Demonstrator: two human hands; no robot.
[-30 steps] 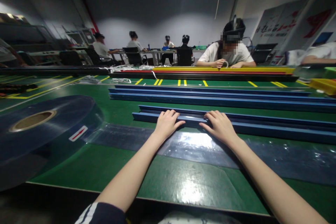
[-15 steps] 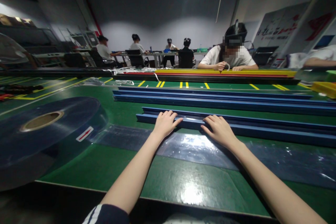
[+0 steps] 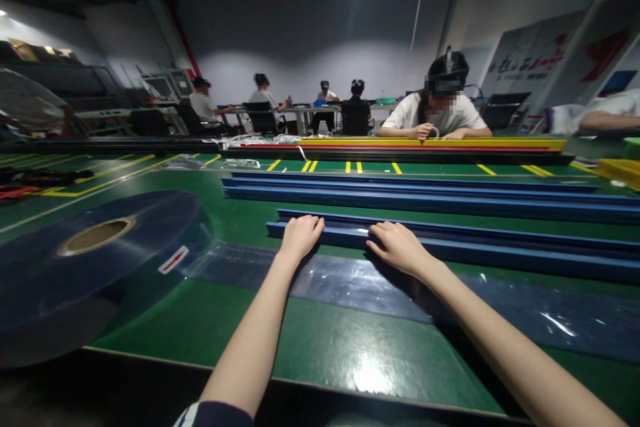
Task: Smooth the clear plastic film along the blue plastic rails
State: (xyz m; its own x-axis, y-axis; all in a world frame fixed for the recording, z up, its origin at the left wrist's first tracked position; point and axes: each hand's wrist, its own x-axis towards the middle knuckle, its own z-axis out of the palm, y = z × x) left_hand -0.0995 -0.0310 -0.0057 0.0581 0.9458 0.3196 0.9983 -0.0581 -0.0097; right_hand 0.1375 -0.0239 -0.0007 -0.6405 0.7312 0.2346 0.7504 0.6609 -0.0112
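Observation:
A long blue channel-shaped profile lies across the green table in front of me. My left hand is closed over its near wall close to the left end, fingers bent into the channel. Further right along the same wall, my right hand grips with fingers over the edge and thumb on the near side. A pale shine shows in the channel between the hands; what causes it I cannot tell. Below my wrists runs a flat strip of clear plastic film, coming off a large film roll at the left.
More blue profiles lie parallel behind. Beyond them are yellow, red and black profiles, where a co-worker leans over the table. A yellow tray sits at the far right. The table's near edge runs below my forearms.
My left hand has drawn its thumb in and closed at the profile. My right hand has shifted slightly left along it. The whole view has tilted up a little.

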